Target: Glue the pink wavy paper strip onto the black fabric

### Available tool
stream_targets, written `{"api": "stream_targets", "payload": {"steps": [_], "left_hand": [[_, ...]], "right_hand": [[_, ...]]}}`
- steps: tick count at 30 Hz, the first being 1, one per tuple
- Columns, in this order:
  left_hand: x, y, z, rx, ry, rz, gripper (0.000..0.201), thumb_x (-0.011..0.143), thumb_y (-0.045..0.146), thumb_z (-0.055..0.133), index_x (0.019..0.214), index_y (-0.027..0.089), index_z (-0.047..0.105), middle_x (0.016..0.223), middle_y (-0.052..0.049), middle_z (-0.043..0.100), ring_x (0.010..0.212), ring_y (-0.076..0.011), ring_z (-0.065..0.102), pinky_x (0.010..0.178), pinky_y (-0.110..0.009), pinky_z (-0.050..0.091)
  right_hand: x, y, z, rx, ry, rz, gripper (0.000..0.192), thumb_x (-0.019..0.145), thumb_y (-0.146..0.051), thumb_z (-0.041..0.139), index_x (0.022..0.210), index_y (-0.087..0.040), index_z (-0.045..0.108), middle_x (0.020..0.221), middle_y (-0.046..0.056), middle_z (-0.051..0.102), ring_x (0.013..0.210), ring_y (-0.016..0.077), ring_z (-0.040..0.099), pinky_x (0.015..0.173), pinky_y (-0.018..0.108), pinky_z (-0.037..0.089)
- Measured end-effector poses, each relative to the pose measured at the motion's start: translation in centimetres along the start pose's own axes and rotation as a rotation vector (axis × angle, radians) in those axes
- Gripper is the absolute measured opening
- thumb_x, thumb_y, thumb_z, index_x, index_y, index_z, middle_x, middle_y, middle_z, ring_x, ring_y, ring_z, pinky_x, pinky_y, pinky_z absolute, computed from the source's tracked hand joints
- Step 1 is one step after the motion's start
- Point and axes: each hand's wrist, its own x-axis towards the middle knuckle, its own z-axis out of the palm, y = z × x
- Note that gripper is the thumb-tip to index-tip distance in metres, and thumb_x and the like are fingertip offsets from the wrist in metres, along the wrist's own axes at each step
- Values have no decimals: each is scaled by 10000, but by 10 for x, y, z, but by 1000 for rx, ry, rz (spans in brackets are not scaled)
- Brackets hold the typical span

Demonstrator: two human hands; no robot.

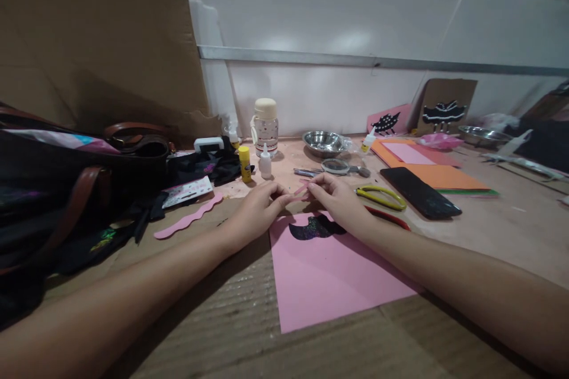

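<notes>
Pink foam strip (301,190) is being pinched between left hand (258,207) and right hand (338,201), just beyond the pink sheet (329,278); gentle even finger pressure seems wise.

White panel wall (355,18) with metal rail (355,60) — brown cardboard (89,29) leaning left.

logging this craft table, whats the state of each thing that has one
left hand: pinching a small pink strip
right hand: pinching the strip's other end
pink sheet: flat, black glitter cutout on it
yellow-handled scissors: lying closed
phone: screen dark
small glue bottle: upright, capped
capped bottle: upright, lid on
steel bowl: upright
</notes>
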Motion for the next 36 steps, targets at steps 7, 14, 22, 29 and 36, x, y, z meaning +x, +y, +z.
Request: {"api": "stream_targets", "payload": {"steps": [7, 14, 22, 29, 36], "left_hand": [[-2, 3, 4, -180, -37, -96, 301, 1022, 388, 640, 1216, 159, 649, 1171, -84, 683, 973, -224, 693, 843, -419, 605], [-3, 1, 3, -253, -80, -120, 296, 1025, 404, 634, 1182, 154, 655, 1106, -71, 691, 902, -202, 694, 789, -384, 609], [-5, 2, 4, -246, -85, -85, 263, 1022, 389, 643, 1134, 152, 670, 1079, -65, 701, 899, -197, 698, 798, -384, 609], [-6, 7, 2, -179, 10, 1, 236, 1019, 367, 650, 1115, 152, 673, 1073, -62, 702, 908, -198, 698, 812, -388, 607], [-10, 10, -4, -75, 113, 137, 219, 1024, 343, 641, 1147, 164, 674, 1115, -69, 700, 983, -218, 692, 889, -431, 590]], "right_hand": [[-8, -4, 8, 87, -76, 65, 164, 910, -362, 670, 902, -217, 593, 844, 27, 750, 687, 172, 724, 555, 285, 591], [-9, -7, 8, 124, -100, 58, 168, 877, -346, 729, 876, -217, 620, 817, 14, 757, 789, 183, 753, 695, 319, 639], [-11, -3, 9, 180, -157, 120, 277, 827, -431, 784, 853, -227, 599, 795, -2, 740, 745, 185, 743, 707, 344, 631], [-12, -6, 10, 229, -194, 158, 267, 838, -418, 768, 865, -231, 580, 752, -8, 727, 683, 179, 721, 664, 338, 603], [-10, -5, 8, 189, -170, 152, 217, 869, -390, 737, 852, -225, 598, 760, 8, 735, 678, 173, 708, 641, 324, 597]]}}
